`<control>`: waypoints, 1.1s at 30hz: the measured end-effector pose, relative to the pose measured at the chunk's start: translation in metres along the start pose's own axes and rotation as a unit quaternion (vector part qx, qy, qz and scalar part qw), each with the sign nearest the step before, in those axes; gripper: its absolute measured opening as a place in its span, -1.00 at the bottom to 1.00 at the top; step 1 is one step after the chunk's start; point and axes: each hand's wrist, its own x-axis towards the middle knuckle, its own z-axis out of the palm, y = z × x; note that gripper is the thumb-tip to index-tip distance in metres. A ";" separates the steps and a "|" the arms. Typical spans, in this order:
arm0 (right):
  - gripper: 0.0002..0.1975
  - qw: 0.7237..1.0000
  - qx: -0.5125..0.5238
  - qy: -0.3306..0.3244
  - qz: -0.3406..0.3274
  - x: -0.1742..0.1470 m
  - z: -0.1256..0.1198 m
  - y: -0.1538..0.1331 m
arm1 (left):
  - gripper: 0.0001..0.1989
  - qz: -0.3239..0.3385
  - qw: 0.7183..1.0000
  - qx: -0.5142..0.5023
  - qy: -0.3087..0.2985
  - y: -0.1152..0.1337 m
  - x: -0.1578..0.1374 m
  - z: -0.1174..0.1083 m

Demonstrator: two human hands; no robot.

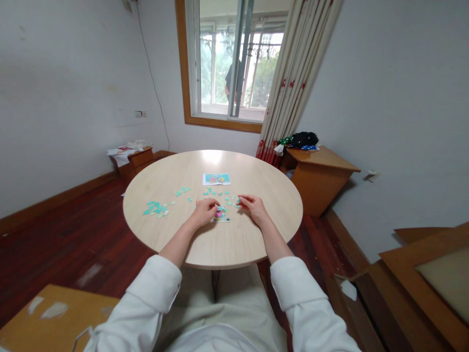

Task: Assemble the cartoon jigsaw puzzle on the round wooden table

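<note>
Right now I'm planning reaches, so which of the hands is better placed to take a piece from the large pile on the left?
Probably the left hand: it is nearer the large pile, while the right hand is farther off, across the assembled section.

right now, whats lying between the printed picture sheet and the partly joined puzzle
In the head view, several loose puzzle pieces lie on the table between the printed picture sheet and the partly joined puzzle.

You face a wood-framed sliding window, daylit, a red-patterned pale curtain at its right. White walls, marked at left, rise above dark red flooring. A wooden cabinet stands right of your round table.
</note>
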 end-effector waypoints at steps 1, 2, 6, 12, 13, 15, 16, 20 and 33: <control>-0.60 1.000 -0.003 -0.006 0.002 -0.001 0.001 0.000 | -0.79 0.001 1.000 0.000 0.000 0.000 0.000 0.000; -0.59 1.000 -0.006 -0.013 0.003 -0.001 0.001 -0.001 | -0.79 0.001 1.000 -0.002 0.000 -0.001 0.000 0.000; -0.59 0.999 -0.017 -0.040 0.006 -0.004 0.003 -0.002 | -0.79 0.000 1.000 -0.016 -0.003 -0.005 0.001 0.002; -0.64 0.995 -0.079 -0.059 -0.018 -0.010 0.005 -0.006 | -0.77 0.013 0.999 -0.049 -0.014 -0.012 0.002 0.007; -0.64 0.994 -0.088 -0.063 -0.022 -0.011 0.006 -0.007 | -0.77 0.013 0.999 -0.050 -0.015 -0.012 0.001 0.007; -0.65 0.992 -0.102 -0.073 -0.023 -0.013 0.007 -0.008 | -0.77 0.013 0.999 -0.050 -0.018 -0.011 0.001 0.007; -0.65 0.991 -0.108 -0.077 -0.023 -0.013 0.007 -0.009 | -0.78 0.013 0.998 -0.050 -0.019 -0.011 0.001 0.007; -0.67 0.990 -0.115 -0.081 -0.026 -0.014 0.009 -0.010 | -0.78 0.009 0.998 -0.055 -0.025 -0.009 0.001 0.007; -0.74 0.977 -0.160 -0.129 -0.050 -0.014 0.020 0.002 | -0.78 0.016 0.999 -0.038 -0.029 -0.009 0.001 0.006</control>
